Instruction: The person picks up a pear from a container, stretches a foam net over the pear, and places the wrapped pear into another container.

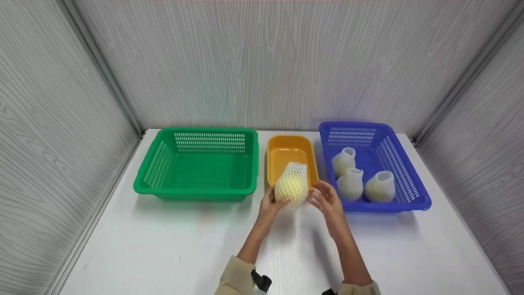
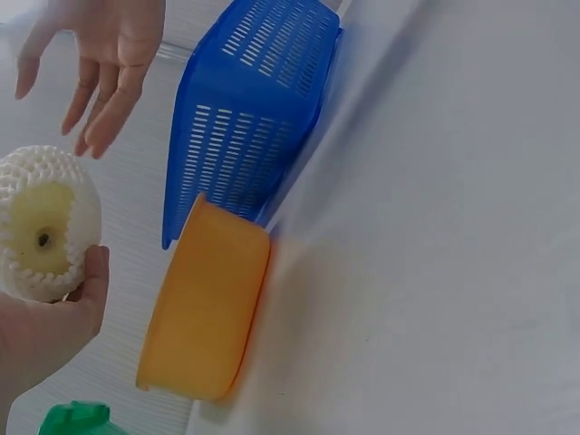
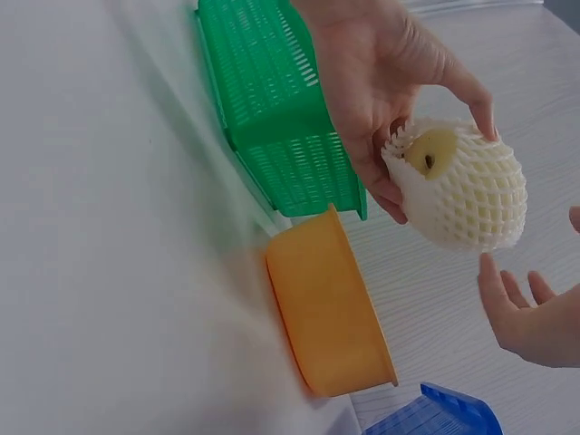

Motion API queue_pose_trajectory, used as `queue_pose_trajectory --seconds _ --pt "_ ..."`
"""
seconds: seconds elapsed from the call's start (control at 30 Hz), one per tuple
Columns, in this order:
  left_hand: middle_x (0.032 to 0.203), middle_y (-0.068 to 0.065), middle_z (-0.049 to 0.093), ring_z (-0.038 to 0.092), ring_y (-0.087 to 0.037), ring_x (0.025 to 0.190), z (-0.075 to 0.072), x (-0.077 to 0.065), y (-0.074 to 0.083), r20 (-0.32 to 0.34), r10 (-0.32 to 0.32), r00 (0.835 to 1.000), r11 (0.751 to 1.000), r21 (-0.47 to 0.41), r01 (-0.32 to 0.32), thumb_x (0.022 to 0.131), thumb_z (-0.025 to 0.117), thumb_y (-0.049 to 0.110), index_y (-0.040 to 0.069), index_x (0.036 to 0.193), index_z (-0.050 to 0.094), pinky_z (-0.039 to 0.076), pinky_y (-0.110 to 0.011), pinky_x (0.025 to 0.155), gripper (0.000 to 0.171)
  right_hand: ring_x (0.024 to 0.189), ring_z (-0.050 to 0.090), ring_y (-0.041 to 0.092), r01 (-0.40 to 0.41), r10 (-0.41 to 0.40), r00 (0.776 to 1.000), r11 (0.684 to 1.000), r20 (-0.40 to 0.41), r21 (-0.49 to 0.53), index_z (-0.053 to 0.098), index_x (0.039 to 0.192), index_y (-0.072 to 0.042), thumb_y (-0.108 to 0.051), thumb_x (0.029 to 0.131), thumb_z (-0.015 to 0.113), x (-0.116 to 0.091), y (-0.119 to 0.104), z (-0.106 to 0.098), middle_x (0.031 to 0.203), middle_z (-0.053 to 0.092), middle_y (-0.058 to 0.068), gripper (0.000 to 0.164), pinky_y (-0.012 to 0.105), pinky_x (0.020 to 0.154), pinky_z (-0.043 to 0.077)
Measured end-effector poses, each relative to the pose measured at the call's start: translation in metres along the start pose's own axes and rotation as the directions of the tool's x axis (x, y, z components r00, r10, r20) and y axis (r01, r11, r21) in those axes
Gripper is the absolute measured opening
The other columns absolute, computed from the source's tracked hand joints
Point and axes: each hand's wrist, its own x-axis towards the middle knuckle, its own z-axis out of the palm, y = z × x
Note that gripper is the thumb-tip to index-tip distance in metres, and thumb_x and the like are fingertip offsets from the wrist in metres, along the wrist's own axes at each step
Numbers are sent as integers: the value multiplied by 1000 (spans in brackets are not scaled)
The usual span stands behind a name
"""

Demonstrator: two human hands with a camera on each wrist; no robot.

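My left hand (image 1: pixel 269 208) grips a pale yellow fruit (image 1: pixel 291 186) wrapped in a white foam net sleeve, held up in front of the orange tray (image 1: pixel 288 155). The thumb lies across the near side of the net, and the sleeve's narrow open end points up. In the left wrist view the bare bottom of the fruit (image 2: pixel 41 227) shows through a gap in the net. Close to the right side of the fruit is my right hand (image 1: pixel 328 207), its fingers loosely bent and holding nothing. The right wrist view shows its fingertips (image 3: pixel 489 272) just beside the net.
A green basket (image 1: pixel 196 191) with slotted sides stands on the left of the white table (image 1: pixel 172 246). To the right, a blue basket (image 1: pixel 409 172) holds several netted fruits, including one at its near side (image 1: pixel 380 188). Grey wood-grain walls (image 1: pixel 245 61) enclose the back and sides.
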Motion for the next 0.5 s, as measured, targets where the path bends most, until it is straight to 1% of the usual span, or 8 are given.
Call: queue_pose_trajectory --seconds 0.1,0.2,0.27,0.33,0.5 --pt "129 -13 46 46 -23 115 2 0 -2 22 19 1000 1000 -7 -19 82 67 22 0 137 32 40 -35 92 69 120 39 33 -67 73 995 995 70 -76 26 139 0 -10 89 59 4 1 2 138 31 21 61 43 93 39" --pt "129 -14 46 46 -23 115 4 -1 -2 42 31 999 999 -19 -30 82 66 19 -1 137 32 41 -35 91 68 119 40 32 -101 117 987 985 108 -139 23 141 -2 -12 87 61 7 2 6 139 30 20 67 44 92 40" --pt "129 -15 46 46 -24 115 5 -3 2 50 33 998 999 -14 -32 83 66 16 -3 137 31 41 -35 91 67 117 42 30 -107 125 986 981 111 -161 24 141 -3 -12 86 62 8 2 9 138 33 20 68 44 91 40" --pt "128 -17 46 46 -26 114 7 -6 9 54 44 998 999 -9 -43 83 66 15 -5 136 31 42 -35 90 67 115 44 30 -103 122 986 980 111 -168 24 141 -3 -12 86 62 9 3 11 135 35 21 68 44 91 40" --pt "126 -18 48 49 -26 111 11 -16 26 50 58 997 997 43 -60 82 67 16 -7 135 33 44 -33 88 67 111 46 30 -101 124 986 975 108 -199 24 141 -4 -13 84 64 11 5 14 128 40 21 70 49 90 39"
